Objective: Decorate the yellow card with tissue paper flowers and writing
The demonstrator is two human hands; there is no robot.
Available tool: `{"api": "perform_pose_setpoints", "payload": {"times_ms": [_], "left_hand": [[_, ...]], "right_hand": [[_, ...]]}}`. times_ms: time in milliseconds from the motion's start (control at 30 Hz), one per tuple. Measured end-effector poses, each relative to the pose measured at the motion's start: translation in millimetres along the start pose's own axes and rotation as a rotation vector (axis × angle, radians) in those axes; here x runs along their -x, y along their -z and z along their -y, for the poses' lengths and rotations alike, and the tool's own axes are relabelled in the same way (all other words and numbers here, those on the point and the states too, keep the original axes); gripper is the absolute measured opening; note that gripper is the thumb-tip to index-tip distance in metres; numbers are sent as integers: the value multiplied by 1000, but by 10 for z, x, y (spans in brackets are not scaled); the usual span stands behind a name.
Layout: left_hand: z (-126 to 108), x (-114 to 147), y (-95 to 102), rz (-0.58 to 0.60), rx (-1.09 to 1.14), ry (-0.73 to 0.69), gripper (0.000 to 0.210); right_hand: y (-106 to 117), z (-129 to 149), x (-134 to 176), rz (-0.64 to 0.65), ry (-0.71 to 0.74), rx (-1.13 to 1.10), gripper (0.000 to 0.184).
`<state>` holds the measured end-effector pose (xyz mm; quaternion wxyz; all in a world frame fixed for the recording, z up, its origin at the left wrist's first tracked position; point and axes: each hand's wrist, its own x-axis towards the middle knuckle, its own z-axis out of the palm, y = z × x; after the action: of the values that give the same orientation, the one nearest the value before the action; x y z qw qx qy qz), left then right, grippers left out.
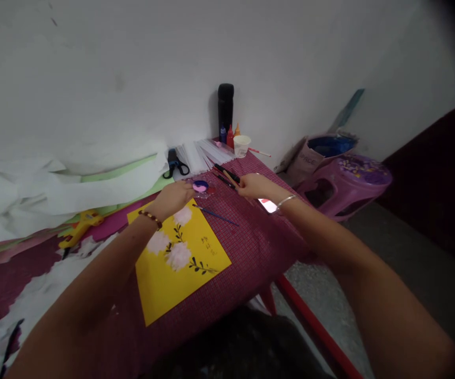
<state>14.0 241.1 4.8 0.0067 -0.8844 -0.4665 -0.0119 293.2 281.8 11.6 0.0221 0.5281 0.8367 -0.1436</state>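
Note:
My left hand [174, 200] is closed at the edge of a small clear plastic paint palette [201, 186] with pink and blue paint, its fingertips partly hidden. Under and beside that wrist lies a yellow sheet [164, 295] painted with pale pink flowers, dark leaves and some handwriting. My right hand [256, 186] is closed on a thin brown-handled paintbrush [230, 178], its fingers covering one end. Close by are a black marker [226, 172] and another dark pen [224, 180]. A blue paintbrush [215, 214] rests on the table between the hands.
Black scissors [175, 164], paint bottles [230, 137], a paper cup [242, 146] and a black flask [225, 108] stand or lie toward the wall. A yellow glue gun [79, 229] and white paper [104, 192] are left. A lit phone [268, 205] lies under my right wrist; a pink stool [345, 184] stands right.

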Motion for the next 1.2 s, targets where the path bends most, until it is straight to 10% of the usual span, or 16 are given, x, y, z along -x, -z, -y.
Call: {"api": "perform_pose_setpoints", "payload": {"times_ms": [433,667,933,1200], "left_hand": [[-44,-320,-11,-37,-178,176,26],[-258,388,278,-49,-234,305,29],[-1073,1478,236,4,-188,102,29],[-1693,1806,113,99,-87,-28,14]], "right_hand": [[-285,-144,636,-62,86,-134,13],[-280,133,396,-81,74,17,14],[-546,606,456,-126,193,75,24],[-616,650,436,-168,218,-34,17]]}}
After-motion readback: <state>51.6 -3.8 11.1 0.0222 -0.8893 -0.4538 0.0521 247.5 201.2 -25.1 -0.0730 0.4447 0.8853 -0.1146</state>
